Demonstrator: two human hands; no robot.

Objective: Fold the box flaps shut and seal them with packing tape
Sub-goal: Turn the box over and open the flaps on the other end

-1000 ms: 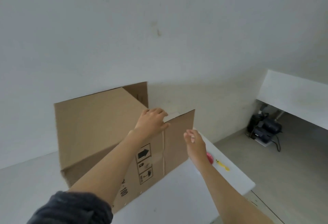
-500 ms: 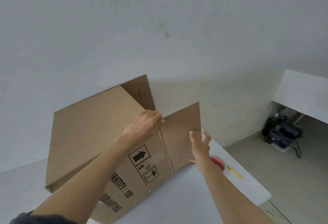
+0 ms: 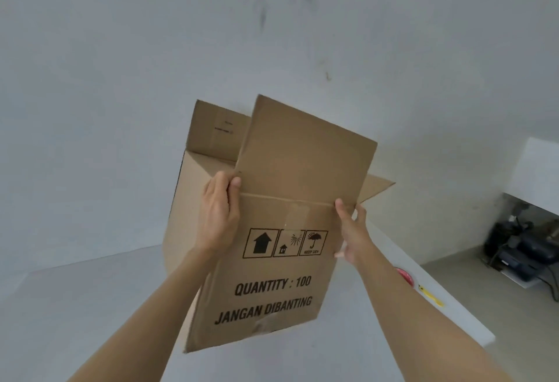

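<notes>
Fingers (image 3: 222, 178) of the left hand (image 3: 217, 218) curl round the box (image 3: 272, 291) at its left flap crease, and the right hand (image 3: 352, 230) clamps the opposite edge. The box tilts over the table (image 3: 90, 306) middle with its near flap (image 3: 305, 154) upright. Held by thin edges alone, it may buckle or slip, swinging toward the tape roll (image 3: 403, 275) at the right edge.

Counted: one cardboard box (image 3: 272, 291), centre of frame. Raised flaps, three: near flap (image 3: 305, 157), far flap (image 3: 214, 130) at upper left, side flap (image 3: 378, 186) at right. Hands, two: left hand (image 3: 219, 215), right hand (image 3: 352, 230). Handling symbols (image 3: 286, 242), three in a row; printed lines, two. One table (image 3: 90, 306). One red roll (image 3: 403, 275), partly hidden, lower right; one yellow item (image 3: 431, 297) beside it. One dark machine (image 3: 520, 248), far right.
</notes>
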